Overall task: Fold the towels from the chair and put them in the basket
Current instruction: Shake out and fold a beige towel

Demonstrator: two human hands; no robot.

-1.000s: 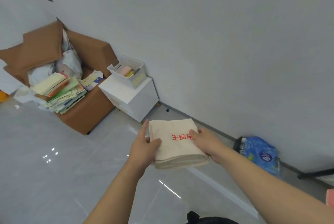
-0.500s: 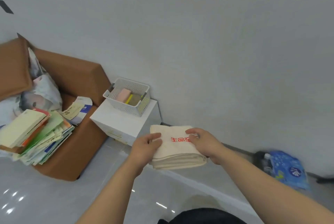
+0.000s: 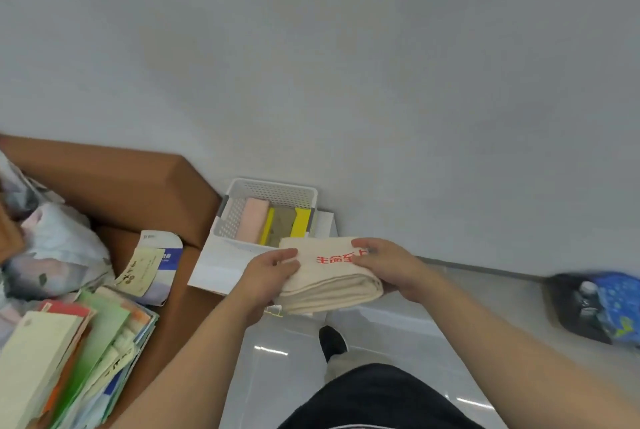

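Our fingers (image 3: 285, 253) are curled onto the folded cream towel (image 3: 329, 284) from both ends. The left hand (image 3: 266, 278) pinches its left edge with the thumb on top. The right hand (image 3: 389, 265) grips the right edge, its fingertips covering the end of the red lettering printed on the cloth. We hold the cream towel in the air as a thick, flat bundle of several layers. It is just in front of the white basket (image 3: 273, 186) and above the near part of the small white table (image 3: 214, 272) that carries the basket. As far as we can tell, it is not touching the basket.

We judge this towel fully folded, so what is left for it is the short carry forward and the lowering into the basket. The basket already holds a pink folded towel (image 3: 251, 222) along its left side and an olive and yellow piece (image 3: 282, 229) beside it, so part of the job looks done. Our towel hides the basket's near right corner, so we cannot judge the free room there.

To our left, the brown chair (image 3: 145, 182) bears a stack of papers (image 3: 69, 342) and a crumpled pale bundle (image 3: 55, 252). We cannot tell whether that bundle is a towel, so we cannot say how many are left to fold.
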